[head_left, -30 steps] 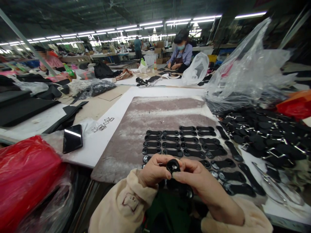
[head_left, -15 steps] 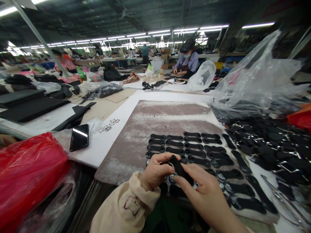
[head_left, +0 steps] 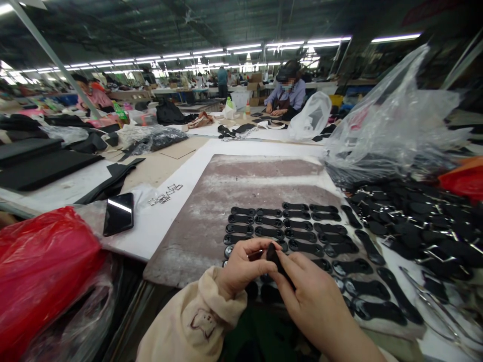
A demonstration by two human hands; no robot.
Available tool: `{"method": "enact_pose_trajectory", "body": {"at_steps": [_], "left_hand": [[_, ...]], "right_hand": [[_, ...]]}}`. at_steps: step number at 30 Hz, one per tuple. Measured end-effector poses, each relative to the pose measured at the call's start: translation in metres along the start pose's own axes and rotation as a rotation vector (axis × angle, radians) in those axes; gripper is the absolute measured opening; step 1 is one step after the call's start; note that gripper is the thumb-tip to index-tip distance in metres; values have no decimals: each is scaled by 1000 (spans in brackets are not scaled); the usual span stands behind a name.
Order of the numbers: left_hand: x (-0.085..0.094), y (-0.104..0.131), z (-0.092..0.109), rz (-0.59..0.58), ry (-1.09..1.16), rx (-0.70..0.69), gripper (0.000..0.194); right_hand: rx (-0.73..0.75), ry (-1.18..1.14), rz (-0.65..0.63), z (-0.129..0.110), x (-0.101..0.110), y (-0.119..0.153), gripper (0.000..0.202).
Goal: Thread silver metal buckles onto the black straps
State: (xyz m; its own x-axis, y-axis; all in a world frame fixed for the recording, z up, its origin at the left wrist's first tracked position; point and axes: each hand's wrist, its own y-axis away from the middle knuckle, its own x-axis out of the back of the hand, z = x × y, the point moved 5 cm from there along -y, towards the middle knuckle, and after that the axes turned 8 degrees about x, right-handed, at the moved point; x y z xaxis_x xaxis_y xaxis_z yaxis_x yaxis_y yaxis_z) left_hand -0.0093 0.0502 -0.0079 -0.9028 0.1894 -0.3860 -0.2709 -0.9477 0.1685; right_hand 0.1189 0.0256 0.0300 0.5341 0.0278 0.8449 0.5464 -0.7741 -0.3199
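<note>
Pinching one small black oblong leather tab (head_left: 274,257) between both hands, left hand (head_left: 241,266) and right hand (head_left: 313,296) meeting at the near edge of the grey-brown board (head_left: 211,221) on the white worktop (head_left: 158,226). Lying beyond in neat rows, many finished-looking black tabs (head_left: 287,226), while a loose heap of black tabs with metal buckles (head_left: 418,221) waiting at right suggests plenty left. Compared with half a second back, sitting slightly lower and more hidden behind the right fingers.
</note>
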Motion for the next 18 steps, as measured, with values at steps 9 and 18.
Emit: {"method": "enact_pose_trajectory", "body": {"at_steps": [9, 18], "left_hand": [[3, -3, -9, 35, 206, 44, 36], [4, -3, 4, 63, 126, -129, 27]], "right_hand": [[86, -90, 289, 0, 9, -1, 18], [170, -207, 328, -5, 11, -2, 19]]}}
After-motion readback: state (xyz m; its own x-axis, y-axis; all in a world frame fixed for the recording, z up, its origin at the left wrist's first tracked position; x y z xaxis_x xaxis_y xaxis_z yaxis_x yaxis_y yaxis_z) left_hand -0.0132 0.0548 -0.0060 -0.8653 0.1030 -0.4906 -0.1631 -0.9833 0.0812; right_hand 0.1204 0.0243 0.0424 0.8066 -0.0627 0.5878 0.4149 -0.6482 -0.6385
